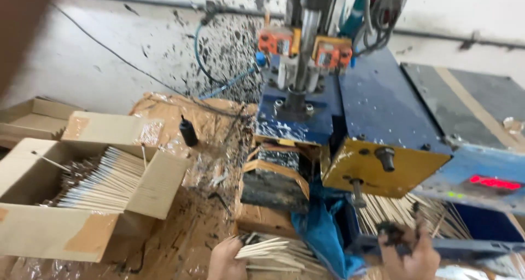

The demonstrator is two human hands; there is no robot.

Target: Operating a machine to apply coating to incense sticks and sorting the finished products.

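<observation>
While gripping a fanned bundle of thin wooden sticks (276, 254) at the bottom edge, left hand (225, 261) curled around their ends. Right hand (411, 254) raised, blackened fingers (391, 232) bent, grasp impossible to tell, just before more loose sticks (402, 211) under the blue-and-yellow machine (377, 149). Far left, cardboard box (65, 225) filled with sticks.

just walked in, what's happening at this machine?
A person stands at a blue and yellow machine. Their left hand holds a fanned bundle of thin wooden sticks at the bottom edge of the view. Their right hand, fingers dark with grime, is raised at the blue tray that holds more sticks under the machine. An open cardboard box to the left is filled with similar sticks. The wall behind is spattered dark.
</observation>
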